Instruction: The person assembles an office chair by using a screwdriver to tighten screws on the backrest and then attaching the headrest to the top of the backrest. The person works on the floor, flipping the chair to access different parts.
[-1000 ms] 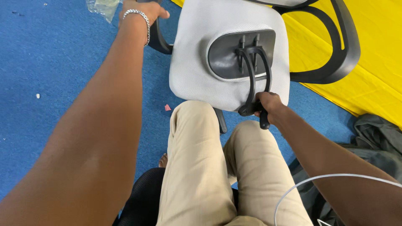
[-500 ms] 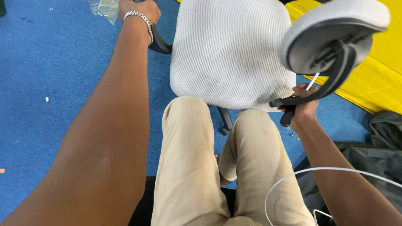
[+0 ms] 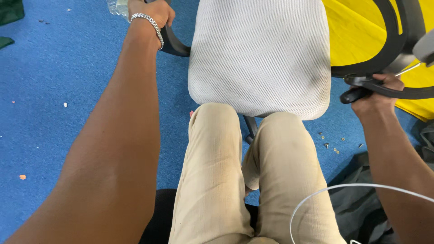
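Fingers of the right hand are curled tight around a black handle and the curved black frame piece it belongs to, held off the right side of the grey mesh seat; a thin metal rod slants up from the grip toward a grey part at the picture's edge. Fingers of the left hand are wrapped over the seat's black armrest at the seat's far-left corner, a silver chain bracelet sitting on the wrist just behind them. The seat lies pad-up between both hands — its near edge touching the person's knees, clad in beige trousers. Right of the seat, a second black arm loop arcs over a yellow mat. Below the seat's near-right corner, small screws and washers are scattered on the blue carpet. Nearer the viewer than the screws, a white cable curves over dark cloth. Beyond the left hand, a crumpled clear plastic bag lies on the carpet — partly cut off.
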